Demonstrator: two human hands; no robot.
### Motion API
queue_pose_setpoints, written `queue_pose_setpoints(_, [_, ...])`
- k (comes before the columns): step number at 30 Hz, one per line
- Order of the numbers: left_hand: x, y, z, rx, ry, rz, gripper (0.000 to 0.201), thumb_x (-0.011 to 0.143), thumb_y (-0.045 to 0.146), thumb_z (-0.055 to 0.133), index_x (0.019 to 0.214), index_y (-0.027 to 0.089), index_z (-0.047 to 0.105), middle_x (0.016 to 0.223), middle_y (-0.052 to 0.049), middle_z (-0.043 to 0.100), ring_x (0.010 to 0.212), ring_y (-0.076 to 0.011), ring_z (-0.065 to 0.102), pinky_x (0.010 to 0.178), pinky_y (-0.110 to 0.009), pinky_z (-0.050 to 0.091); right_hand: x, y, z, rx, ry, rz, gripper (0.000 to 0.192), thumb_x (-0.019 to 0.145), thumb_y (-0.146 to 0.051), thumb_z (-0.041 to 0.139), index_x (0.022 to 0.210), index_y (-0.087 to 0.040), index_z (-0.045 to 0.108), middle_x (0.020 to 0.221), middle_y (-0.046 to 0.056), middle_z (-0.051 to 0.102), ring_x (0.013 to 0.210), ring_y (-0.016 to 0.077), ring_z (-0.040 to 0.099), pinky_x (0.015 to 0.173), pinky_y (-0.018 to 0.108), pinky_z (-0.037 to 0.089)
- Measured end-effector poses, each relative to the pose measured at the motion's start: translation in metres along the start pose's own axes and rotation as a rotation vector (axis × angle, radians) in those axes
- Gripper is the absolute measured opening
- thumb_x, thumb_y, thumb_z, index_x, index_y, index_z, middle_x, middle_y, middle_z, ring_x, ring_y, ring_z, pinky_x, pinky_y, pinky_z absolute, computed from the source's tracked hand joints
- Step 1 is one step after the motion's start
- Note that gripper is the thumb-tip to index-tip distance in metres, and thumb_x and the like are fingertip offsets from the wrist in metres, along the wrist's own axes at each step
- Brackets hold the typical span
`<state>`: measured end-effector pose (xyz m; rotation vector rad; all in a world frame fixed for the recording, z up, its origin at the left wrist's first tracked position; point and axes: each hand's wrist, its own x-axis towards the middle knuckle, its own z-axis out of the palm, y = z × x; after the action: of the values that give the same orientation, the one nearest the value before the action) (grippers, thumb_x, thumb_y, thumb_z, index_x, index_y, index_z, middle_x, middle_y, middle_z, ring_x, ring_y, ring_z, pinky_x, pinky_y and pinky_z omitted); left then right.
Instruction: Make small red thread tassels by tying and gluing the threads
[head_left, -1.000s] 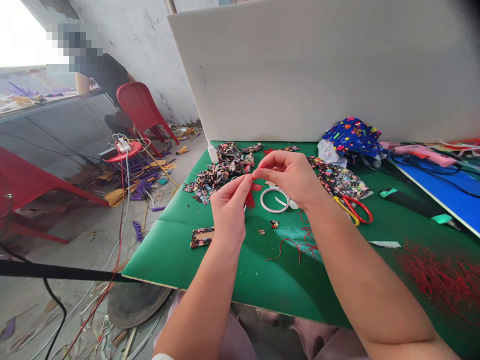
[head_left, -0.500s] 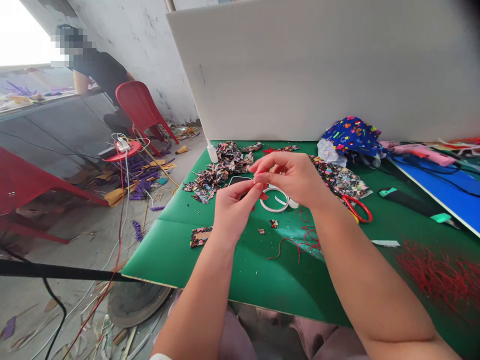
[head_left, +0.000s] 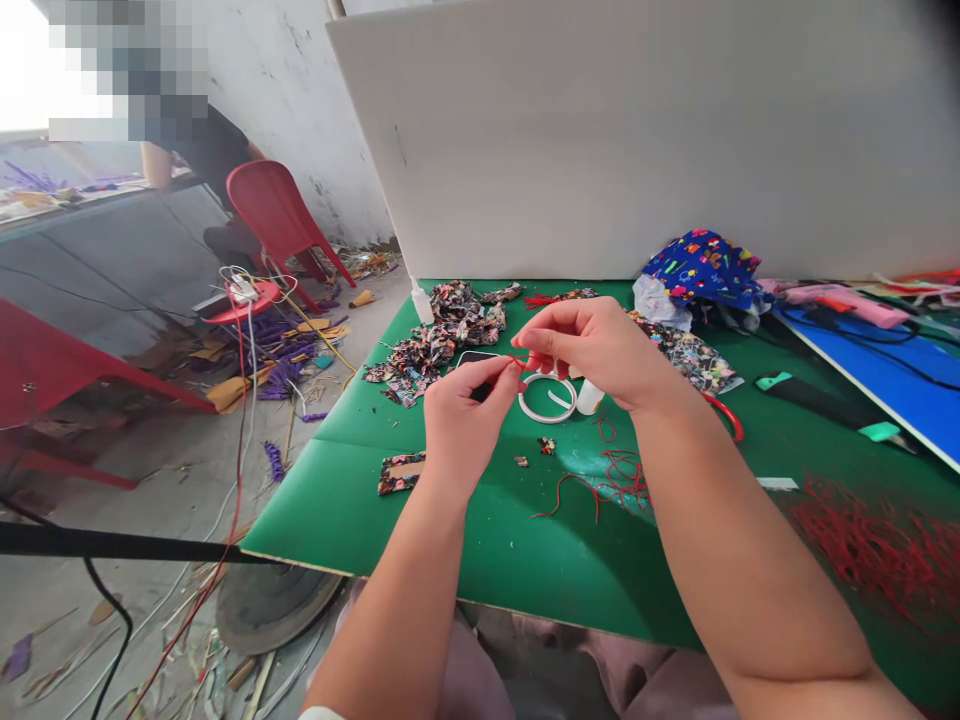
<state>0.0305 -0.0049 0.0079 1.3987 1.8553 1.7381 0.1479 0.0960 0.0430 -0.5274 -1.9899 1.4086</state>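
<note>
a short red cord [head_left: 519, 361] is pinched between both hands above the green table [head_left: 420, 520], at the middle of the view. the left hand [head_left: 461, 420] nips one end with narrow fingertips; the right hand [head_left: 600, 350] grips the other. it seems only partly worked, no finished knot showing. a white ring [head_left: 547, 411] lies at 6 o'clock below, loose red threads [head_left: 607, 480] at 5, fabric scraps [head_left: 435, 340] at 10, scissors [head_left: 727, 415] at 3.

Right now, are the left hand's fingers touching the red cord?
Touching. The head view shows the left hand and right hand both pinching the red cord between fingertips.
</note>
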Motion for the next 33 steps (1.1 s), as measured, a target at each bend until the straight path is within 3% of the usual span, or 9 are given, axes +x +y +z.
queue_pose_setpoints(5, [0.0,-0.002,0.001,-0.085,0.029,-0.033,0.015,0.075,0.03,0.061,0.076,0.021,0.072,0.063,0.002,0.069,0.06,-0.0115,0.063,0.058,-0.021,0.046,-0.003,-0.004,-0.008,0.068,-0.09,0.073,0.028,0.081,-0.041,0.057,0.082,-0.015,0.067,0.064,0.002,0.066,0.052,0.0074,0.056,0.047,0.02,0.044])
queue_pose_setpoints(15, [0.0,-0.002,0.002,-0.146,0.029,-0.102,0.016,0.073,0.033,0.063,0.077,0.02,0.073,0.064,0.0,0.07,0.056,-0.0117,0.061,0.052,-0.021,0.045,-0.007,-0.008,-0.009,0.103,-0.217,0.137,0.019,0.078,-0.031,0.061,0.089,-0.016,0.065,0.067,0.001,0.068,0.052,0.0087,0.06,0.048,0.021,0.047])
queue_pose_setpoints(24, [0.001,-0.004,0.003,-0.258,0.01,-0.116,0.018,0.072,0.033,0.065,0.079,0.018,0.073,0.061,-0.001,0.069,0.053,-0.0112,0.059,0.047,-0.02,0.044,-0.004,-0.008,-0.003,0.03,-0.167,0.083,0.018,0.073,-0.03,0.066,0.085,-0.017,0.066,0.062,0.0,0.066,0.052,0.0091,0.059,0.048,0.021,0.045])
queue_pose_setpoints(33, [0.002,-0.006,0.002,-0.285,0.03,-0.139,0.016,0.072,0.031,0.065,0.079,0.019,0.073,0.059,0.001,0.067,0.048,-0.0086,0.054,0.042,-0.018,0.04,-0.004,-0.005,0.005,-0.098,-0.048,-0.092,0.012,0.073,-0.027,0.066,0.08,-0.017,0.07,0.069,0.001,0.067,0.063,0.0107,0.061,0.055,0.023,0.045])
